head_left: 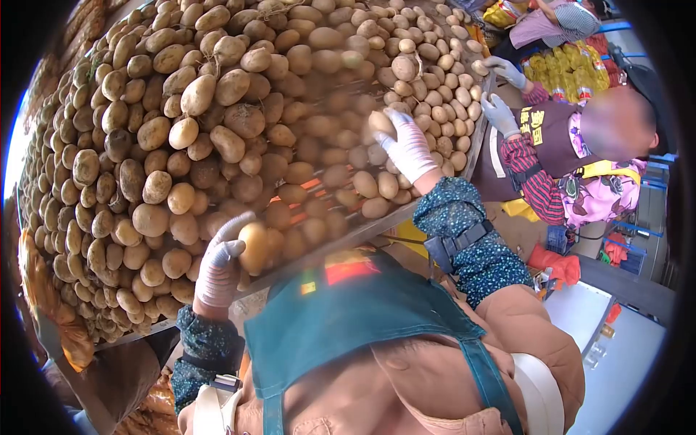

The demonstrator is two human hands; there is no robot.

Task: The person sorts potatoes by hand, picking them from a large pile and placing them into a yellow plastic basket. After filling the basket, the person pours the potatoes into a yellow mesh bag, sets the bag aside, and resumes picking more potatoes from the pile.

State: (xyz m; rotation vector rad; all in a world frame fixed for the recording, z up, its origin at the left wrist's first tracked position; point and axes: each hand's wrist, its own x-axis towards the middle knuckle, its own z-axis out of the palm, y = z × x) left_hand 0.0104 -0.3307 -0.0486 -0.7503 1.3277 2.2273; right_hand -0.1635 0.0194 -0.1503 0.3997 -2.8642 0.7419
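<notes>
My left hand (220, 264), in a pale glove with a striped cuff, is at the front edge of the sorting table. Its fingers curl around a yellowish potato (254, 248). My right hand (406, 147), gloved the same way, is over the middle of the table, with its thumb and fingers closed on a potato (380, 125). Between the hands, loose potatoes (316, 230) lie over slats with orange showing through the gaps; some are blurred. A large heap of dusty potatoes (152, 134) rises beyond my left hand.
The table's metal front rim (341, 250) runs just before my green apron (348, 304). To the right, a co-worker (551, 145) in gloves reaches toward smaller potatoes (442, 94). Behind are yellow bottles (569, 72), another person (554, 25) and a white surface (623, 377).
</notes>
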